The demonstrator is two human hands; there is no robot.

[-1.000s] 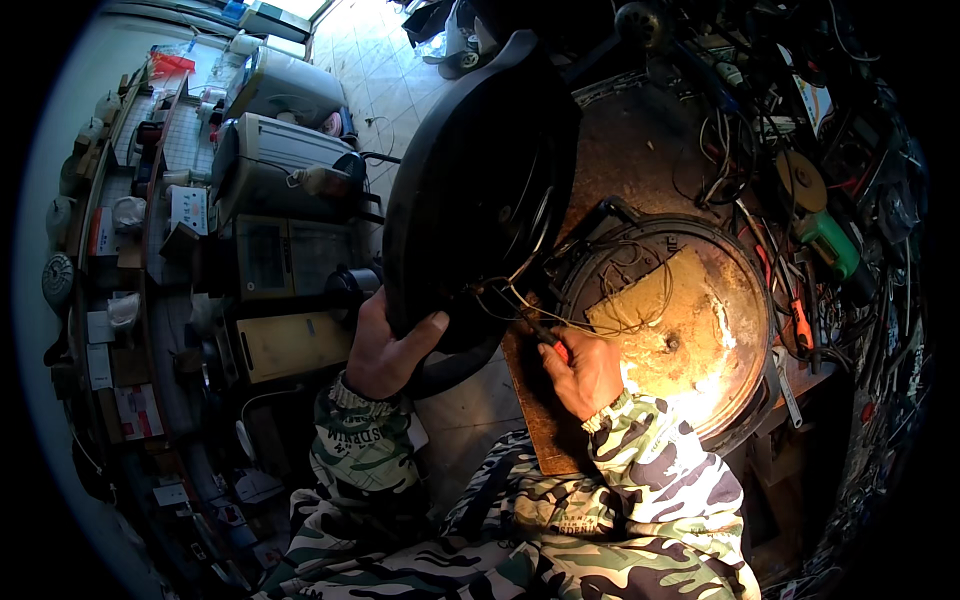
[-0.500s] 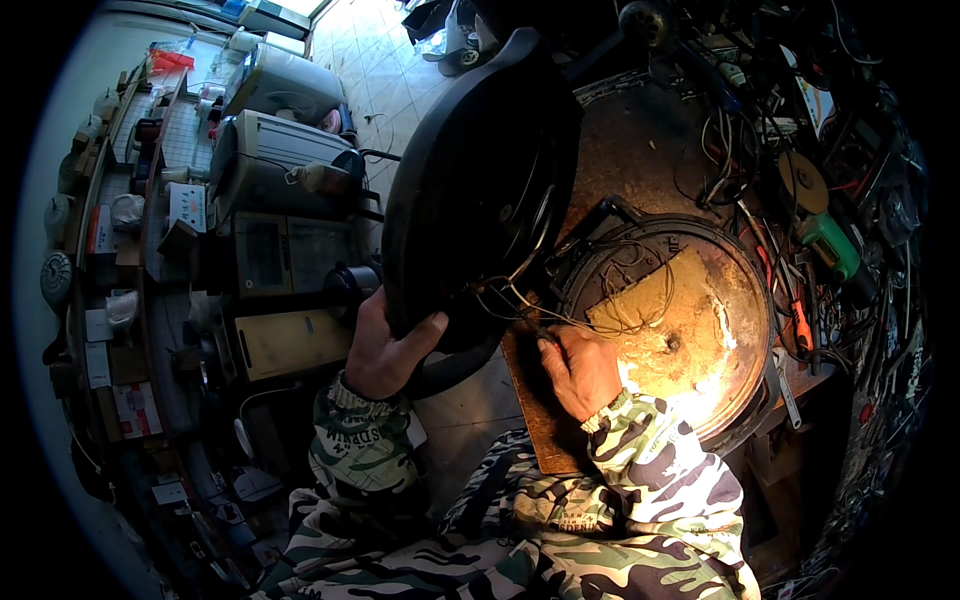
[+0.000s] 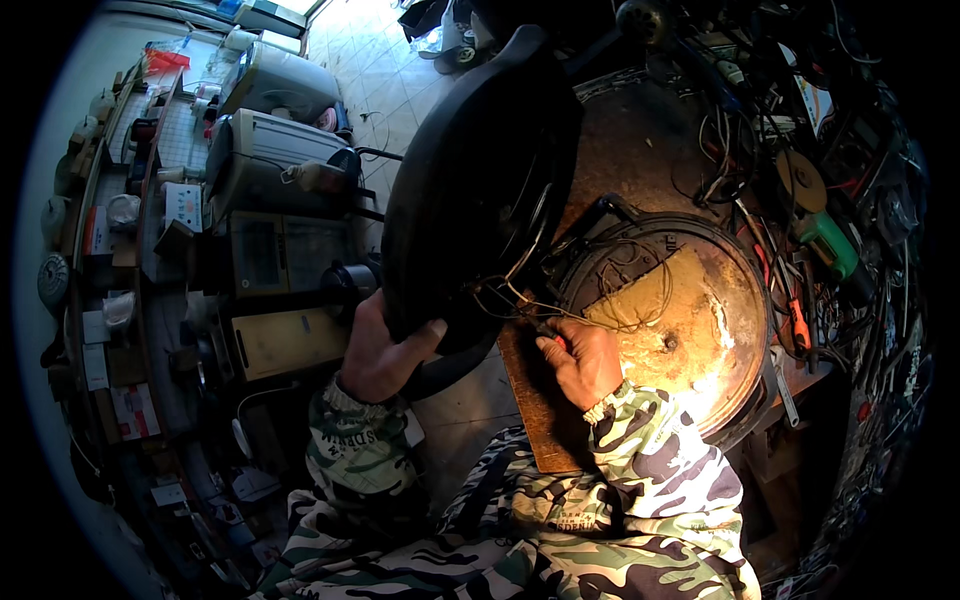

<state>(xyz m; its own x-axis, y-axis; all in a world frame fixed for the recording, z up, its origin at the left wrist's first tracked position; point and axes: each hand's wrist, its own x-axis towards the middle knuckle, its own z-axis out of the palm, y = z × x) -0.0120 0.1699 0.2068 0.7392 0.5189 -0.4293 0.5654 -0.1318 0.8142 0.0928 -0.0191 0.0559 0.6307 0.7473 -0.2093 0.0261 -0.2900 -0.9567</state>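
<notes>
Presently, head view, one entry per item, all placed by the round base (image 3: 690, 320).

Round base: one, broad, stained yellow and brown, lit brightly at its near edge, lying on the brown bench (image 3: 533, 410).

Black shell (image 3: 460, 200): one, deep, raised on edge to the left of the round base, its dark hollow turned toward it.

Left hand (image 3: 388, 355), mine: left of the round base, grasping the shell's lower edge, thumb over the near side; the other fingers are hidden from me.

Right hand (image 3: 583, 362), mine: at the round base's left near edge, fingers curled about a red-handled tool (image 3: 559, 343); I cannot make out its tip or its kind.

Wires (image 3: 512, 283): several, thin, hanging between shell and round base, some looped over the latter's left part.

Sundries, right of the round base: green grinder (image 3: 828, 245), farther off; orange-handled tool (image 3: 800, 325), near; wrench (image 3: 786, 390), just beside the near rim.

Step in hand, by my judgement: tool work on the wires at the shell's lower end. Next move, as I read it: calls for a steady left grip, slack in the wires, and the tool's tip set squarely where they meet the shell.
</notes>
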